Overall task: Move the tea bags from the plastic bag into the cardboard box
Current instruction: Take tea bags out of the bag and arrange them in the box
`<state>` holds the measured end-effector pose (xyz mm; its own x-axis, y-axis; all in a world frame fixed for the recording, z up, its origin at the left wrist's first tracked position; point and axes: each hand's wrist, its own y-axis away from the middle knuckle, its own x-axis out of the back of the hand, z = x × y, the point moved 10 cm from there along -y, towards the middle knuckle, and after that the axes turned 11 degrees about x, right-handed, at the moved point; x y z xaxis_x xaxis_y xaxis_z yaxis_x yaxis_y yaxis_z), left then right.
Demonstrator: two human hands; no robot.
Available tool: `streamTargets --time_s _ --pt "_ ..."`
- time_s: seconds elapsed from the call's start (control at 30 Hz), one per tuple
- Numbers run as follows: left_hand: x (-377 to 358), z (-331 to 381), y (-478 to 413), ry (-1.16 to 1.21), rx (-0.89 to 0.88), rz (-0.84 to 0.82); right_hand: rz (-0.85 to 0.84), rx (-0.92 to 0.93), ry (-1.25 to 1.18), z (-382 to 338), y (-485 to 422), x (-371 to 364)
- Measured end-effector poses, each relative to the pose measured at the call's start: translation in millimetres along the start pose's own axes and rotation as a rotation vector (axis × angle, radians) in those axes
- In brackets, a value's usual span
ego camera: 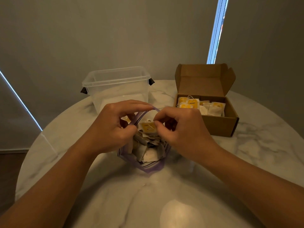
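A clear plastic bag [148, 167] with a purple zip rim stands open at the table's middle, holding several tea bags [148, 145]. My left hand [113, 125] grips the bag's left rim and holds it open. My right hand [182, 127] pinches a yellow-tagged tea bag [148, 127] at the bag's mouth. The brown cardboard box [218, 124] sits to the right with its lid up, and several tea bags [200, 105] lie inside it.
An open clear plastic tub [115, 79] with dark clips stands behind the bag at the back left. The round marble table [164, 203] ends in a curved edge on the left and right. A wall rises close behind.
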<state>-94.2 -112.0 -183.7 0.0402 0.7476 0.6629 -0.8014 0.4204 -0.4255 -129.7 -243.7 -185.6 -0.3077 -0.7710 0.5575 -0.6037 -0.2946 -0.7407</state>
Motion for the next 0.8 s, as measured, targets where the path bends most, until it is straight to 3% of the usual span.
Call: streamTargets --time_s 0.3,0.53,0.8 --pt "2 -7 -2 -0.024 0.050 0.023 0.001 -0.116 -0.272 17 -4 22" --pt "-2 -11 -2 0.007 0.089 -0.021 0.174 -0.139 -0.336 35 -11 74" --pt "-7 -9 1 0.042 0.116 -0.133 0.346 -0.302 0.055 99 7 147"
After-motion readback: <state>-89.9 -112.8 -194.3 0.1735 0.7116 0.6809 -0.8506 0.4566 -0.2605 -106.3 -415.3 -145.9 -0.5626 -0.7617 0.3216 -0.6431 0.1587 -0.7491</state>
